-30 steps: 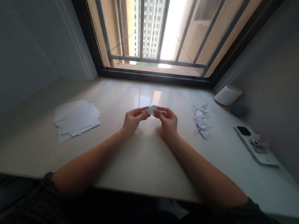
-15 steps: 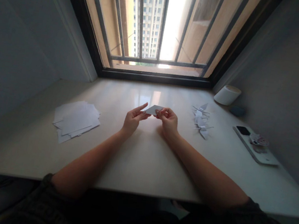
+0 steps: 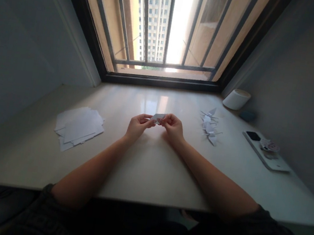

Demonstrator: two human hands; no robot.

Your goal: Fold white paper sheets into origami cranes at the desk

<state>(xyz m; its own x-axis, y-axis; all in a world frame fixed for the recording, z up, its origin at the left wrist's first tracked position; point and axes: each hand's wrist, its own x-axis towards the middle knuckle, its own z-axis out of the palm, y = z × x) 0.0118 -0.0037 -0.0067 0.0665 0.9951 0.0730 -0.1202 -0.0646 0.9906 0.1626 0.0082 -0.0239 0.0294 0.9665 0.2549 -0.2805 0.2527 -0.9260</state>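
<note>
Between my two hands is a small folded piece of white paper (image 3: 158,116), held a little above the table at its middle. My left hand (image 3: 138,124) pinches its left side, thumb on the near face and fingers behind. At the right side, my right hand (image 3: 174,127) grips the paper between thumb and bent fingers. Both hands cover parts of it, so its full shape is hidden. Several folded paper cranes (image 3: 209,127) lie in a row to the right of my right hand.
A loose pile of white paper sheets (image 3: 81,126) lies on the table (image 3: 149,171) at the left. On the right are a phone (image 3: 266,152) with a round attachment, a white cylindrical object (image 3: 236,99) and a dark rounded object (image 3: 247,115). A barred window (image 3: 162,82) stands behind.
My left fingers, raised and spread before, have come down against the folded paper. My hands are slightly closer together, and less of the paper shows. The whole view has shifted slightly.
</note>
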